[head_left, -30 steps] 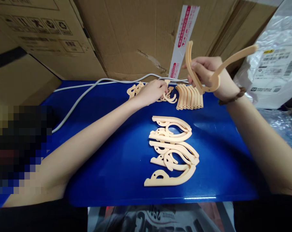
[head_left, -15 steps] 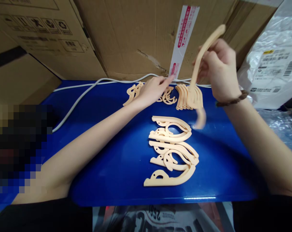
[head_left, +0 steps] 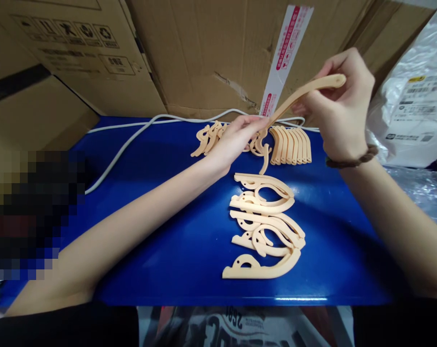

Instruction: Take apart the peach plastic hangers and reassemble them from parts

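My right hand [head_left: 343, 101] is closed on a beige folding hanger [head_left: 308, 89], raised at a slant above the table's back edge. Its lower end reaches the fingertips of my left hand [head_left: 238, 137], which are closed around it. A curved arm [head_left: 265, 161] hangs below those fingertips. Behind my left hand lie several beige hook-like pieces [head_left: 205, 137], partly hidden by it. To the right, several curved hanger arms [head_left: 290, 144] stand in a neat row. Nearer to me, several folded hangers [head_left: 263, 207] lie in a column.
Everything rests on a blue table [head_left: 167, 241]. A white cable [head_left: 131, 135] runs along its back edge. Cardboard boxes [head_left: 204, 48] stand behind and to the left. A white plastic parcel [head_left: 402, 111] leans at the right, with a printed bag [head_left: 240, 327] below the front edge.
My right hand has lowered slightly and tilted the hanger, bringing its lower end to my left hand. My left fingers, outstretched before, have closed on that end.
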A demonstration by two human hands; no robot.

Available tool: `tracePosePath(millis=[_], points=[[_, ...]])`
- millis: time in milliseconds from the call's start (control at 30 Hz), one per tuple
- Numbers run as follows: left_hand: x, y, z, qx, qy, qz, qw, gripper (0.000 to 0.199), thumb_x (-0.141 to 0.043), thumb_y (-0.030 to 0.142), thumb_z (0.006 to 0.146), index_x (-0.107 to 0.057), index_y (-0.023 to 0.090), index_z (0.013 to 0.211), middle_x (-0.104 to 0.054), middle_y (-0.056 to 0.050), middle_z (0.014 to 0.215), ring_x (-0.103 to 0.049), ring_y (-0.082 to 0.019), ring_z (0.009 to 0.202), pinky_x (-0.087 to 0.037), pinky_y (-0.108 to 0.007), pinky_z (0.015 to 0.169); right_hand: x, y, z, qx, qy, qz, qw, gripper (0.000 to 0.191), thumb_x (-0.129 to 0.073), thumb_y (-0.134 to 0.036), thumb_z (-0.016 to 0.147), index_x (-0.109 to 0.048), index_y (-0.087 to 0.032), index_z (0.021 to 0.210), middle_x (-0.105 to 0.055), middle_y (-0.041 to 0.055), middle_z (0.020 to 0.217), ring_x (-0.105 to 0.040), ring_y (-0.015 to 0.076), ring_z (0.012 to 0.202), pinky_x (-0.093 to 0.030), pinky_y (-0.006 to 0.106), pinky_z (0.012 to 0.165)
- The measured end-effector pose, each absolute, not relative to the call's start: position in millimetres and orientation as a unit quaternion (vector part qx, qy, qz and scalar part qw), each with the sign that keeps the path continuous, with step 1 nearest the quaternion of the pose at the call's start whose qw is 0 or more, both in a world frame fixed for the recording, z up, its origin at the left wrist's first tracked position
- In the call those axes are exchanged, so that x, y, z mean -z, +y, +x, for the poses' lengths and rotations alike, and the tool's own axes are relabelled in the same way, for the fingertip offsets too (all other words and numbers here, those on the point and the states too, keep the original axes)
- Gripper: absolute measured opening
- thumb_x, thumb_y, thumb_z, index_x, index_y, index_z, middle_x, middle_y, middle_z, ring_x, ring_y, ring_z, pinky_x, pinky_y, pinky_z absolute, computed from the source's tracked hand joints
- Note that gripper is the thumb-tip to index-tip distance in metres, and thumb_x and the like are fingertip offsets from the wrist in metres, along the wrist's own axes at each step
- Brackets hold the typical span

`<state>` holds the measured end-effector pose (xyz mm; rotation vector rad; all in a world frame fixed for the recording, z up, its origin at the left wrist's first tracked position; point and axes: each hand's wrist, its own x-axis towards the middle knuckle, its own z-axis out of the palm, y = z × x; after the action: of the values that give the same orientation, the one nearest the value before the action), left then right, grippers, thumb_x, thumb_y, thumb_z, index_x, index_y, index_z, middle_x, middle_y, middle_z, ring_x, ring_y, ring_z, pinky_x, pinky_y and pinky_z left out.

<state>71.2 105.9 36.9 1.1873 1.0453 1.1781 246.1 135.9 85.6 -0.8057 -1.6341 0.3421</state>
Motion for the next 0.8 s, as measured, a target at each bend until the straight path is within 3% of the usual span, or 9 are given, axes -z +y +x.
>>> tracePosePath(millis=[100,233,333,400,467,533,567,733,800], points=[[-37.0,102.8,73.8,-0.457,0.391,0.534,0.595,0.022,-0.057,0.033,0.105,-0.069,0.015,0.103,-0.075,-0.008,0.111,-0.068,-0.021,0.116,-0.050,-0.032,0.100,-87.2,131.7,239.4,-0.195,-0.645,-0.323,0.664,0.024,-0.057,-0.019,0.062,-0.045,-0.025,0.082,-0.048,-0.0060,0.076,-0.062,0.0122,0.057,-0.051,0.027,0.045],[-48.5,100.1,73.4,-0.432,0.341,0.501,0.668,0.017,-0.053,0.023,0.106,-0.064,0.014,0.096,-0.071,-0.003,0.087,-0.070,-0.011,0.079,-0.053,-0.023,0.079,-90.4,134.4,247.0,-0.137,-0.659,-0.299,0.677,0.023,-0.059,-0.020,0.065,-0.044,-0.025,0.082,-0.044,-0.0055,0.078,-0.056,0.0102,0.058,-0.047,0.026,0.048],[-58.4,104.0,67.0,-0.464,0.353,0.479,0.656,0.025,-0.046,0.024,0.109,-0.056,0.016,0.088,-0.060,0.001,0.073,-0.060,-0.008,0.060,-0.048,-0.020,0.061,-93.8,135.8,257.9,-0.012,-0.748,-0.347,0.565,0.016,-0.063,-0.015,0.068,-0.053,-0.020,0.080,-0.052,-0.0028,0.076,-0.048,0.0087,0.062,-0.039,0.025,0.058],[-62.4,109.3,60.6,-0.489,0.385,0.490,0.610,0.033,-0.039,0.027,0.112,-0.052,0.018,0.083,-0.052,0.003,0.066,-0.052,-0.007,0.053,-0.041,-0.018,0.054,-94.9,133.2,262.7,0.057,-0.795,-0.405,0.448,0.019,-0.064,-0.014,0.074,-0.064,-0.017,0.092,-0.062,-0.0003,0.080,-0.050,0.0107,0.065,-0.037,0.027,0.062],[-64.3,114.9,54.5,-0.502,0.427,0.516,0.547,0.042,-0.034,0.032,0.113,-0.051,0.018,0.078,-0.044,0.003,0.063,-0.046,-0.006,0.050,-0.035,-0.018,0.053,-93.5,128.1,263.2,0.104,-0.818,-0.449,0.345,0.018,-0.063,-0.021,0.084,-0.067,-0.020,0.102,-0.067,0.0023,0.082,-0.055,0.0154,0.068,-0.037,0.030,0.064],[-65.4,118.2,50.5,-0.487,0.468,0.551,0.490,0.047,-0.033,0.035,0.114,-0.052,0.017,0.074,-0.040,0.003,0.062,-0.045,-0.007,0.052,-0.034,-0.020,0.056,-88.5,122.7,259.5,0.136,-0.833,-0.462,0.271,0.014,-0.060,-0.033,0.094,-0.067,-0.022,0.094,-0.068,0.0046,0.080,-0.057,0.0195,0.070,-0.036,0.032,0.066],[-66.0,118.6,49.6,-0.470,0.487,0.567,0.469,0.048,-0.033,0.035,0.114,-0.052,0.017,0.073,-0.039,0.002,0.062,-0.046,-0.008,0.053,-0.035,-0.022,0.058,-84.7,120.6,256.5,0.145,-0.839,-0.463,0.244,0.021,-0.057,-0.039,0.097,-0.064,-0.022,0.088,-0.067,0.0053,0.079,-0.058,0.0205,0.071,-0.036,0.032,0.067],[-68.0,112.2,53.4,-0.417,0.525,0.599,0.438,0.047,-0.033,0.032,0.113,-0.048,0.018,0.070,-0.041,0.001,0.061,-0.041,-0.009,0.051,-0.032,-0.026,0.056,-62.3,119.1,241.4,0.133,-0.842,-0.472,0.227,0.031,-0.049,-0.043,0.104,-0.060,-0.022,0.086,-0.063,0.0052,0.076,-0.062,0.0214,0.073,-0.039,0.032,0.071],[-65.6,109.0,54.8,-0.412,0.513,0.614,0.437,0.045,-0.035,0.034,0.112,-0.048,0.019,0.072,-0.041,0.000,0.062,-0.049,-0.011,0.055,-0.037,-0.026,0.059,-57.8,119.9,238.5,0.129,-0.833,-0.488,0.226,0.027,-0.048,-0.040,0.104,-0.061,-0.021,0.089,-0.059,0.0039,0.071,-0.061,0.0213,0.069,-0.039,0.033,0.071]])
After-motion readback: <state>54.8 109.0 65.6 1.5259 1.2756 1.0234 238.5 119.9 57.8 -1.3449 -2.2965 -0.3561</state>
